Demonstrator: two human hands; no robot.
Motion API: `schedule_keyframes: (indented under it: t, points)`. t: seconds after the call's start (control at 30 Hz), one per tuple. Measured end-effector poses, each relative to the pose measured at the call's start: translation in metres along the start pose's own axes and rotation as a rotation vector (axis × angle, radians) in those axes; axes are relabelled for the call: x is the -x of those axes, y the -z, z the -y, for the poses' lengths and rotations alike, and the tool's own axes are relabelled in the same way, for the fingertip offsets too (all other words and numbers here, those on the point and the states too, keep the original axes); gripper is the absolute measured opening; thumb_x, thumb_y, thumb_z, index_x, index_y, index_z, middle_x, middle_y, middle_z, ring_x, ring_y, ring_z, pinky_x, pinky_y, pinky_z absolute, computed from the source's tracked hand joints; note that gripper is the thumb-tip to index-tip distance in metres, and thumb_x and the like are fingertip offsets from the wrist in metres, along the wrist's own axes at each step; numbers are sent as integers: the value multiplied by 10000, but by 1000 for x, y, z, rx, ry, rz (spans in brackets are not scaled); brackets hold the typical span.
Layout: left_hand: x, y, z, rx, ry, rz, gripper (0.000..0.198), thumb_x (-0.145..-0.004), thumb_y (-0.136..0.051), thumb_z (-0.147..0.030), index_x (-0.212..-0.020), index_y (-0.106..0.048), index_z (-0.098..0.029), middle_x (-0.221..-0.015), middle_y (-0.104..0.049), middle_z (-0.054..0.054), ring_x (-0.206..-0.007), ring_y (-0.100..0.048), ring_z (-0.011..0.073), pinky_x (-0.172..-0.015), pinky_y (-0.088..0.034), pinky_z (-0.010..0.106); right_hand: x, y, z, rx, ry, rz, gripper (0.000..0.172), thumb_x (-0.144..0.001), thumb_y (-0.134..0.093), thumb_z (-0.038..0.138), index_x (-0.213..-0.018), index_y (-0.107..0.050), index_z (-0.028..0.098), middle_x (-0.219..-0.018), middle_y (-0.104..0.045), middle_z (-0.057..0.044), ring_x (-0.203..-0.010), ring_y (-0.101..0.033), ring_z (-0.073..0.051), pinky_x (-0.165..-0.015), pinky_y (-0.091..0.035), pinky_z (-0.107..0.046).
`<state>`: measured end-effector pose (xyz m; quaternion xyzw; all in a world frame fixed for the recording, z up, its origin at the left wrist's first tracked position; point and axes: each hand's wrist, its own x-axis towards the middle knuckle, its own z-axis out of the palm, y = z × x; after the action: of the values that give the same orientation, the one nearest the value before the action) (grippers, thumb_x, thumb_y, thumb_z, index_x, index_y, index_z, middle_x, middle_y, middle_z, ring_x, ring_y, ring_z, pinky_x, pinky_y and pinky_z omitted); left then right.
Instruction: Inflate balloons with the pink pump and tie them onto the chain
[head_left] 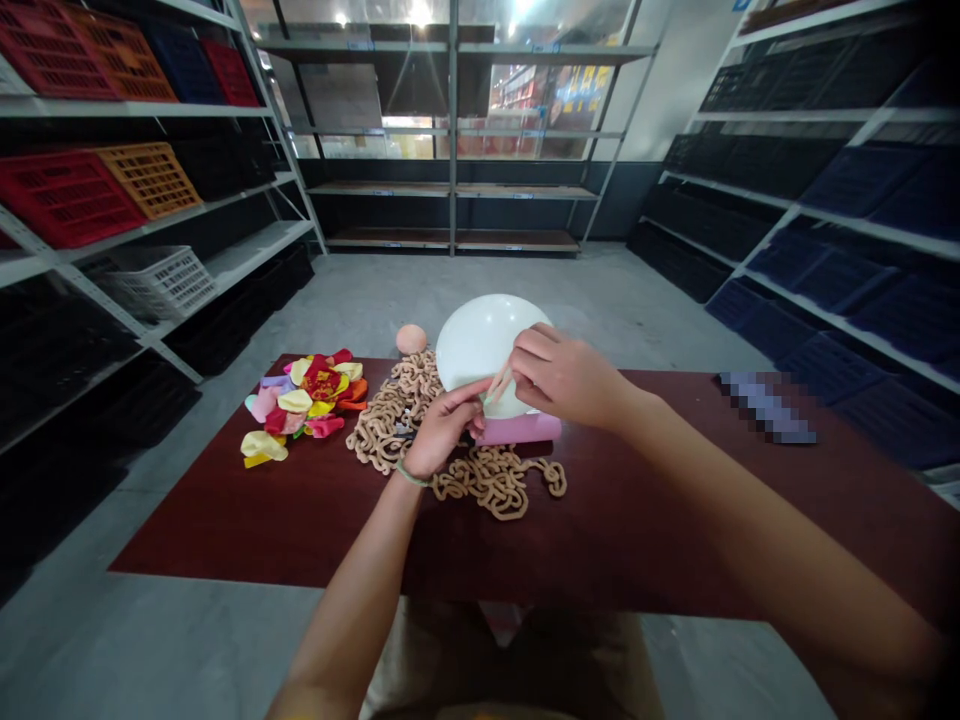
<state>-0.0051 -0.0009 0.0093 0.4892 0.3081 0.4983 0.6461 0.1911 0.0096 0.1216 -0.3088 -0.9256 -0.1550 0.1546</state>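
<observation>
A large, pale, inflated balloon [484, 345] stands over the middle of the table, its neck end toward me. My left hand [448, 430] pinches at the balloon's neck, with a light bracelet on the wrist. From the right, my right hand [551, 375] reaches across the balloon's front, fingers curled and closed at the same neck. The exact grip of its fingertips is partly hidden. Just below the balloon lies a pink cylinder [521, 430], its left end covered by my left hand. A heap of tan chain links [499, 485] spreads beneath and left of my hands.
Several uninflated coloured balloons [307, 400] lie piled on the left of the dark red table [247, 530]. A small peach-coloured ball-like thing [411, 339] sits behind the chain. A blurred-out item [769, 408] lies at right. Shelves with crates [67, 195] surround the floor area.
</observation>
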Motion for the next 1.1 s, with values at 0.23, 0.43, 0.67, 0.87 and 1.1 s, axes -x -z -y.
schedule_keyframes:
  t: [0.23,0.43,0.67,0.87,1.1]
  points:
    - [0,1,-5,104,38,30,223,-806,-702,-328,-941,-702,-151,-654,-591,-5,-557,-545,91,-567,-464,221,-2,-3,-1,-17,-25,61,270,-957,-326,230,-862,-570,166,-951,-562,-95,-909,-495,-201,-721,-364,-315]
    - [-4,2,-4,-67,1,73,291,-809,-718,-431,-875,-691,-149,-712,-592,8,-615,-565,99,-613,-484,223,-5,2,0,-99,-93,140,278,-997,-303,297,-925,-547,185,-949,-617,-74,-907,-525,-186,-605,-275,-292]
    - [-6,-3,5,-244,-44,28,385,-876,-581,-539,-785,-637,-170,-578,-514,-20,-490,-517,111,-495,-418,232,-19,8,1,-76,-169,267,359,-1005,-334,393,-900,-604,180,-780,-651,-58,-674,-530,-153,-570,-208,-307]
    - [-4,-7,14,-424,-151,41,384,-926,-512,-503,-741,-608,-181,-558,-514,-9,-514,-487,125,-511,-389,246,-34,-1,-2,-68,-170,215,369,-995,-382,409,-844,-648,204,-680,-635,-25,-612,-517,-137,-574,-190,-313]
    - [-7,-8,11,64,9,-11,348,-866,-625,-496,-766,-558,-169,-589,-424,-47,-492,-422,80,-513,-402,225,-33,-2,0,-133,-115,142,294,-981,-412,322,-925,-684,226,-1044,-626,-67,-913,-556,-181,-659,-318,-295]
